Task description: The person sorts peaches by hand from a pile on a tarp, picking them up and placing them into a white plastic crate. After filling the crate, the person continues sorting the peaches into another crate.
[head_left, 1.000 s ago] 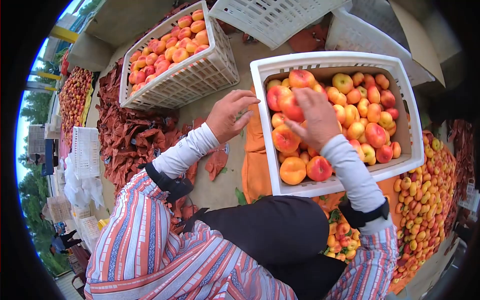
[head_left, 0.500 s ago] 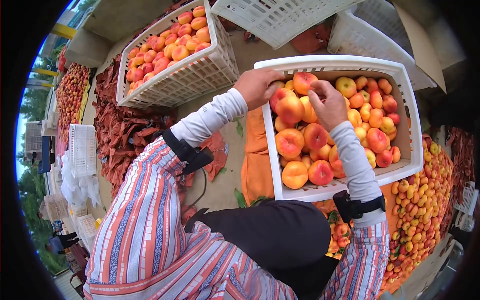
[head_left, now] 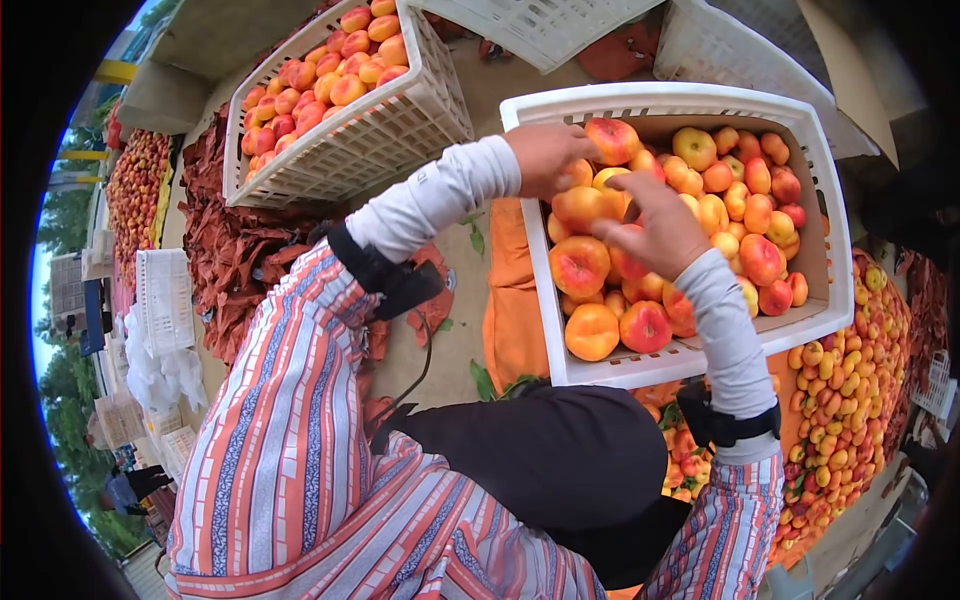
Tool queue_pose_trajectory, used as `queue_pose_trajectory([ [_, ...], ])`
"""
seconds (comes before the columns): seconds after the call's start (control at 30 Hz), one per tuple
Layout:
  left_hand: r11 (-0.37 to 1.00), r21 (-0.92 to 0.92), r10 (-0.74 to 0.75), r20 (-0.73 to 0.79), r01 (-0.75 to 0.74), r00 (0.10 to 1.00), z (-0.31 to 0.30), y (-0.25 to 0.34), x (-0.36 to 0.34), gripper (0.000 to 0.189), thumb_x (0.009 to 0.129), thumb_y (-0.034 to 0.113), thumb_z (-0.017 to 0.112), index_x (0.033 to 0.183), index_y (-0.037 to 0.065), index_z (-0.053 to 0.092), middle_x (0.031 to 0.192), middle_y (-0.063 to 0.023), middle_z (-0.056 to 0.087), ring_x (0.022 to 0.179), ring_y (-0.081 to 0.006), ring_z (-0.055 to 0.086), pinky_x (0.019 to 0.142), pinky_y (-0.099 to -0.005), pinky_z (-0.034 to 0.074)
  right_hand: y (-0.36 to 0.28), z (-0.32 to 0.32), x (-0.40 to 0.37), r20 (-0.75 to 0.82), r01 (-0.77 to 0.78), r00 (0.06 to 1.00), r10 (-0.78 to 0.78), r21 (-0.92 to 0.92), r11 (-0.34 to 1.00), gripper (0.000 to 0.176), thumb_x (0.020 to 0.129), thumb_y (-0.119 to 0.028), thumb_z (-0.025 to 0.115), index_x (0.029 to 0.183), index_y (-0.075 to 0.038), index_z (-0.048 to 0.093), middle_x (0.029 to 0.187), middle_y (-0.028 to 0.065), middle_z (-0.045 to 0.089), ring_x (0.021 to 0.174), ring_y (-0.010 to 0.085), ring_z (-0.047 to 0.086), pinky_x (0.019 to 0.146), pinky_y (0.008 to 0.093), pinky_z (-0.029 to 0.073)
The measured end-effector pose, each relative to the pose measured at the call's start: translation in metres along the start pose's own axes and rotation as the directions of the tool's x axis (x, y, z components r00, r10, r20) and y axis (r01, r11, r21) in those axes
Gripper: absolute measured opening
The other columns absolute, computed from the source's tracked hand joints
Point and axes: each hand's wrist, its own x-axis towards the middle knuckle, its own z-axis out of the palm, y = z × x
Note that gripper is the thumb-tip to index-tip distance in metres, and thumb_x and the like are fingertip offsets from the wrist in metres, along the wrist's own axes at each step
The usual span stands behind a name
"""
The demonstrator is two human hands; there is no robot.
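In a white plastic crate [head_left: 556, 330] with a cardboard lining lie many yellow-red peaches [head_left: 645, 327]. Over the crate's far left corner is my left hand [head_left: 548, 158], loosely bent, its fingertips beside a red-orange peach [head_left: 612, 140]. To its right, my right hand [head_left: 660, 225] reaches in with thumb and forefinger spread at the right side of another peach [head_left: 582, 210], which looks slightly blurred. Neither hand has its fingers wrapped round a fruit. Palms and some fingertips are turned away from view.
A second crate [head_left: 350, 150] full of peaches stands at the upper left, beside crumpled red-brown paper [head_left: 240, 270]. White crates [head_left: 540, 30] rest at the back. Loose peaches [head_left: 845, 400] are heaped on orange cloth at the right. Black-trousered legs [head_left: 540, 450] are below the crate.
My right hand has left the far peach and come down toward a nearer one, its fingers spreading. My left hand has shifted right, over the crate. The whole view has moved slightly.
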Motion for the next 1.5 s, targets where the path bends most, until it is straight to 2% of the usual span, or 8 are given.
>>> queue_pose_trajectory([
  [0.07,0.995,0.069,-0.075,0.123,0.067,0.990,-0.004,-0.013,0.007,0.044,0.068,0.014,0.059,0.112,0.010,0.054,0.102,-0.0125,0.056,0.098,-0.0304,0.053,0.085,-0.0383,0.044,-0.013,0.014,-0.003,0.074,0.030,0.997,-0.013,-0.238,0.971,0.051,0.067,-0.027,0.071,0.107,-0.007,0.047,0.099,0.0111,0.053,0.083,0.0301,0.058,0.069,0.0398,0.049],
  [0.23,0.991,0.108,-0.103,0.271,0.076,0.957,-0.008,-0.018,0.020,0.048,0.064,0.020,0.067,0.110,0.010,0.056,0.094,-0.0123,0.062,0.090,-0.0296,0.058,0.078,-0.0376,0.046,-0.006,0.032,0.006,0.027,-0.019,0.999,0.026,-0.238,0.971,0.048,0.070,-0.027,0.069,0.108,-0.008,0.047,0.096,0.0125,0.056,0.084,0.0316,0.058,0.069,0.0410,0.048],
  [0.4,0.999,0.050,-0.025,0.377,0.007,0.926,-0.004,-0.037,0.036,0.059,0.057,0.021,0.073,0.111,0.010,0.055,0.093,-0.0138,0.059,0.088,-0.0300,0.057,0.076,-0.0367,0.045,0.009,0.017,0.001,-0.186,-0.204,0.959,0.215,0.073,0.976,0.050,0.074,-0.031,0.066,0.109,0.001,0.049,0.091,0.0211,0.060,0.084,0.0347,0.060,0.075,0.0384,0.048],
  [0.53,0.999,0.053,-0.035,0.449,0.013,0.893,0.000,-0.039,0.042,0.054,0.057,0.020,0.073,0.105,0.005,0.055,0.091,-0.0162,0.058,0.085,-0.0316,0.056,0.074,-0.0379,0.044,0.022,0.013,-0.003,-0.150,-0.246,0.939,0.311,0.343,0.907,0.048,0.072,-0.029,0.067,0.105,0.003,0.053,0.090,0.0185,0.061,0.082,0.0312,0.060,0.075,0.0360,0.048],
  [0.93,0.996,0.079,-0.058,0.311,0.036,0.949,-0.017,-0.039,0.035,0.047,0.067,0.018,0.063,0.111,0.007,0.054,0.099,-0.0162,0.061,0.093,-0.0328,0.057,0.083,-0.0365,0.044,-0.009,0.036,0.000,-0.082,-0.216,0.969,0.235,0.192,0.957,0.041,0.074,-0.026,0.063,0.105,0.000,0.054,0.101,0.0182,0.058,0.093,0.0339,0.056,0.079,0.0370,0.046],
  [1.1,0.990,0.121,-0.104,0.278,0.072,0.955,-0.019,-0.040,0.033,0.044,0.067,0.020,0.065,0.109,0.012,0.058,0.099,-0.0132,0.062,0.089,-0.0312,0.059,0.079,-0.0375,0.046,-0.027,0.047,0.015,-0.154,-0.221,0.972,0.177,-0.350,0.910,0.028,0.076,-0.029,0.064,0.087,-0.005,0.054,0.086,0.0122,0.051,0.079,0.0281,0.057,0.063,0.0394,0.048],
  [1.3,0.947,0.299,-0.160,0.111,0.121,0.981,-0.021,-0.019,0.012,0.040,0.068,0.024,0.066,0.106,0.012,0.058,0.096,-0.0099,0.062,0.085,-0.0286,0.060,0.074,-0.0386,0.047,-0.023,0.056,-0.001,-0.112,-0.054,0.994,0.014,-0.357,0.933,0.030,0.071,-0.028,0.067,0.088,-0.007,0.053,0.094,0.0096,0.051,0.085,0.0263,0.055,0.065,0.0374,0.050],
  [1.5,0.972,0.221,-0.064,-0.048,0.073,0.997,-0.008,-0.024,0.002,0.046,0.067,0.033,0.068,0.106,0.011,0.058,0.099,-0.0099,0.059,0.092,-0.0296,0.057,0.079,-0.0394,0.046,-0.025,0.055,0.002,-0.038,-0.109,0.994,0.102,-0.354,0.929,0.042,0.068,-0.024,0.070,0.103,-0.008,0.052,0.103,0.0102,0.052,0.094,0.0286,0.054,0.071,0.0369,0.050],
])
